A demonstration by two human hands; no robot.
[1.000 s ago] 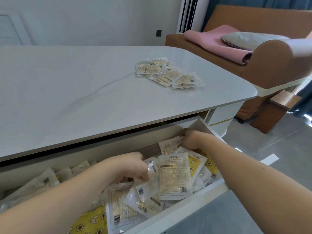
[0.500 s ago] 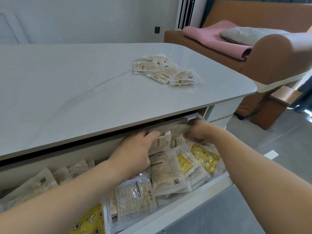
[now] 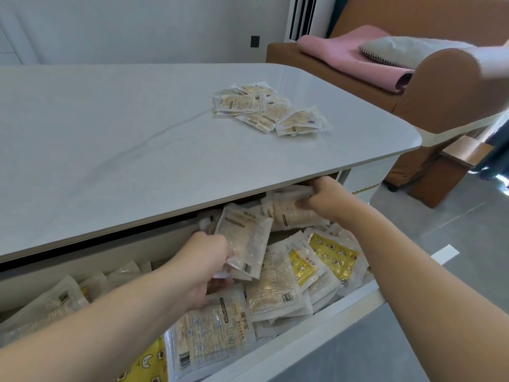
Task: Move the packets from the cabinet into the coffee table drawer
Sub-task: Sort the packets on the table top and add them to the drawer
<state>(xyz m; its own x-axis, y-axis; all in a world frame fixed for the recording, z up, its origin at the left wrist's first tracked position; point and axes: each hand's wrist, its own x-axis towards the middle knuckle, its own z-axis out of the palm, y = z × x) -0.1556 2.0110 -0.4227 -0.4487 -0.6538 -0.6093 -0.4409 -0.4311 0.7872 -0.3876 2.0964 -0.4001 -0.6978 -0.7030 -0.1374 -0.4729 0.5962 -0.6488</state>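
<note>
The coffee table drawer (image 3: 316, 344) stands pulled out and is full of clear and yellow packets (image 3: 278, 288). My left hand (image 3: 203, 260) grips a clear packet (image 3: 242, 238) at its lower left edge and holds it tilted up above the pile. My right hand (image 3: 322, 197) grips a bunch of clear packets (image 3: 289, 210) at the drawer's back right, just under the tabletop edge. Several more packets (image 3: 267, 110) lie in a loose heap on the grey tabletop (image 3: 110, 150), far right.
A brown sofa (image 3: 440, 86) with a pink blanket (image 3: 352, 56) and a grey cushion (image 3: 399, 48) stands to the right of the table. Grey floor (image 3: 440, 238) lies right of the drawer. A white wall is behind.
My left hand has drawn back from the drawer's rear and now lifts one clear packet. My right hand has gathered a bunch of packets at the back right corner.
</note>
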